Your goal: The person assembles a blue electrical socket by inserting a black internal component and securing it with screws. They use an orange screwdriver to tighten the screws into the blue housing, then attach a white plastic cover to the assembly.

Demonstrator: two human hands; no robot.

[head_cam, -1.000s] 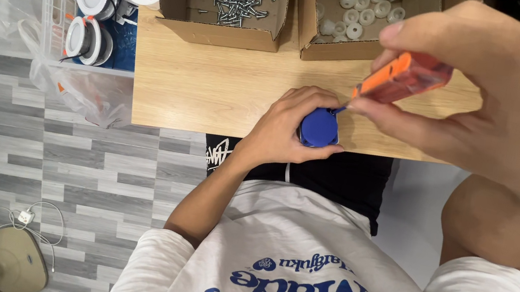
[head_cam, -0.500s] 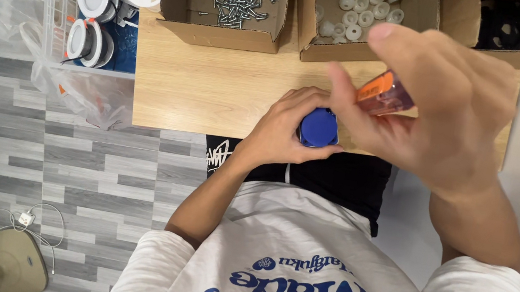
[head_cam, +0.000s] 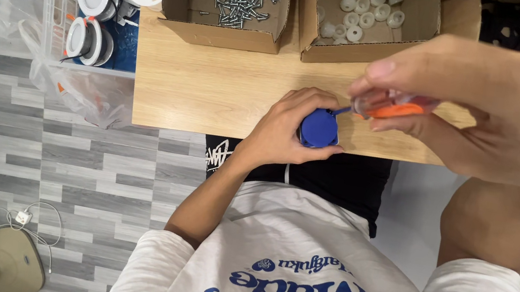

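Observation:
My left hand (head_cam: 280, 128) is closed around a small round blue part (head_cam: 319, 129), holding it at the front edge of the wooden table (head_cam: 212, 92). My right hand (head_cam: 498, 112) is close to the camera and grips an orange-handled screwdriver (head_cam: 398, 111). The handle lies almost level, and the thin shaft points left with its tip touching the top of the blue part. My fingers hide most of the handle.
A cardboard box of loose screws (head_cam: 231, 0) and another of white round caps (head_cam: 367, 9) stand at the back of the table. Left of the table is a clear bin with round white lamp fittings (head_cam: 92, 16). Dark parts (head_cam: 516, 23) lie at the back right.
My right hand has turned and dropped slightly, so the screwdriver handle lies flatter than before. The left hand and the blue part have stayed in place.

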